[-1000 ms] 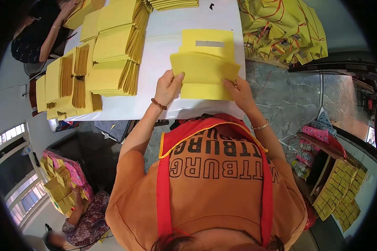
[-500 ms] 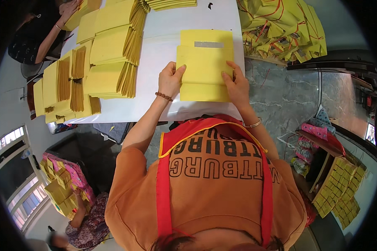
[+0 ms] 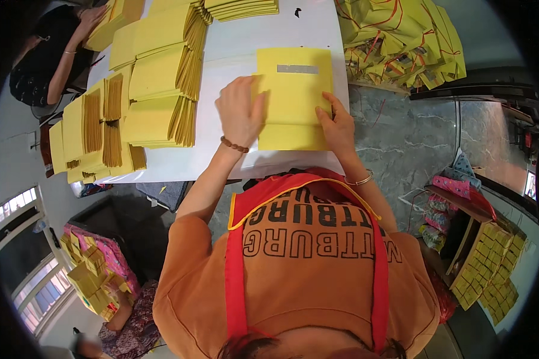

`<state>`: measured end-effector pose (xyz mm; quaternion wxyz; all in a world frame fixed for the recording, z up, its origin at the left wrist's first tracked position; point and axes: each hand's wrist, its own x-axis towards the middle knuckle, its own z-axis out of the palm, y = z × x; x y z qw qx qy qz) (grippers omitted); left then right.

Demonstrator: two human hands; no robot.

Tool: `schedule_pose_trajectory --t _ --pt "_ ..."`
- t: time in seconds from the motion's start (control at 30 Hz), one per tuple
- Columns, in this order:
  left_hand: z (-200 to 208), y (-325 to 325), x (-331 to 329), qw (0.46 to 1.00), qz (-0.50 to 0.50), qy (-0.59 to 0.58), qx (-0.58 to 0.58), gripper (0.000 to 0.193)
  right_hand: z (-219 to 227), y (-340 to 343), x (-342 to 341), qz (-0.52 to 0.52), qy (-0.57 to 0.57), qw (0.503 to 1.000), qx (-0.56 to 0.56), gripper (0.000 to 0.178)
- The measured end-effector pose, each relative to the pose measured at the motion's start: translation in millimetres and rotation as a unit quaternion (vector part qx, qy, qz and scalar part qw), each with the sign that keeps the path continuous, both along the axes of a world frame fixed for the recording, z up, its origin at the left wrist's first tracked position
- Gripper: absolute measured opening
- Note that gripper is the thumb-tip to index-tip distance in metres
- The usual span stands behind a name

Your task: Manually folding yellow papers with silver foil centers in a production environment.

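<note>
Yellow paper lies flat beneath both of your hands: your left hand (image 3: 241,112) presses palm-down, fingers together, on the left edge of the folded yellow sheet (image 3: 293,99), while your right hand (image 3: 336,122) pins its right edge with spread fingers, pinching nothing. The sheet sits on the white worktop (image 3: 233,48) directly ahead of you, its long axis running away from your body, a grey strip (image 3: 297,69) crossing near its far end. Both hands touch it; the left covers more of it. To your left, stacks of finished yellow pieces (image 3: 156,90) crowd the worktop; a heap of yellow bags with red cords (image 3: 401,36) sits off to the right. Another person's arm (image 3: 66,54) works at the far left corner.
</note>
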<state>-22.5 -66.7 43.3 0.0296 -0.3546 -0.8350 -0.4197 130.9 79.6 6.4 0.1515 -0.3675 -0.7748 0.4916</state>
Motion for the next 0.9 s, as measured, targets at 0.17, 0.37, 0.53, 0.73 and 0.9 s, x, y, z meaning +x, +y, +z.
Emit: schedule_pose_trajectory --t 0.17,0.37,0.53,0.73,0.9 --pt "0.4 29.6 23.5 0.958 -0.189 0.183 -0.113 0.041 1.9 -0.1 -0.6 -0.001 0.013 1.0 -0.006 0.038" --pt "-26.7 27.9 28.6 0.938 -0.209 0.197 -0.195 0.044 9.7 0.9 0.1 0.004 -0.011 1.0 -0.028 0.04" --pt "-31.3 26.6 29.3 0.938 -0.213 0.187 -0.199 0.046 30.2 -14.0 -0.5 0.04 -0.095 0.966 0.236 0.046" --pt "-28.0 25.6 28.5 0.925 -0.227 0.162 -0.257 0.047 13.1 -31.9 -2.9 0.254 0.011 0.872 0.419 0.057" --pt "-36.0 22.6 17.8 0.971 -0.222 -0.008 -0.089 0.043 -6.9 -34.7 -2.8 0.216 -0.006 0.915 0.341 0.058"
